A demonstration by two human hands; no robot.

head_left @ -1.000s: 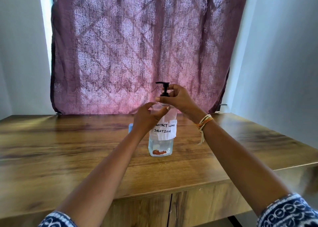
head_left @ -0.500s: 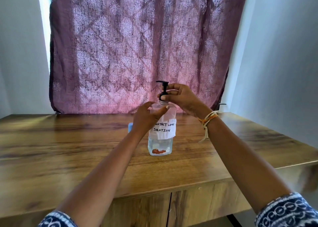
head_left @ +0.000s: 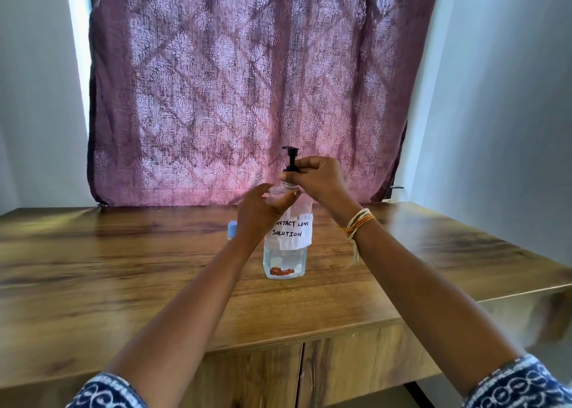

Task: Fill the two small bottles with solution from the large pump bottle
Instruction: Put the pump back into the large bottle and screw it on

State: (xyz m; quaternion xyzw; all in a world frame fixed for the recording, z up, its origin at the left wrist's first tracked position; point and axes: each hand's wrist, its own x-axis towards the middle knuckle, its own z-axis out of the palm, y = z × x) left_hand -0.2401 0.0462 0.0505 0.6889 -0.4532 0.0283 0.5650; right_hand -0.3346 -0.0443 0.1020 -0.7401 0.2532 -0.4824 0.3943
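A mauve curtain (head_left: 247, 88) of coarse woven cloth, printed with pale diamond and floral shapes, is hung across the back between smooth pale walls. Below it, a broad wooden table (head_left: 108, 271) with glossy, streaked brown grain is seen, with cabinet doors under its front edge. Near the middle of the table, a large pump bottle (head_left: 286, 257) of clear plastic is stood upright, squarish at the base, with a little clear liquid at the bottom and a white paper label hand-lettered "CONTACT LENS SOLUTION". The bottle's shoulder is clasped by the left hand (head_left: 258, 214), thumb across the front. The black pump collar (head_left: 291, 168) is pinched by the closed fingers of the right hand (head_left: 318, 178), and the collar is seen raised just above the bottle's bare threaded neck. A bundle of cream and orange threads (head_left: 359, 222) is tied around the right wrist. Just behind the left wrist, a small blue-capped bottle (head_left: 232, 229) is mostly hidden. Compared with half a second ago, the right hand's grip has been turned further over the collar, while the bottle has been kept in place.
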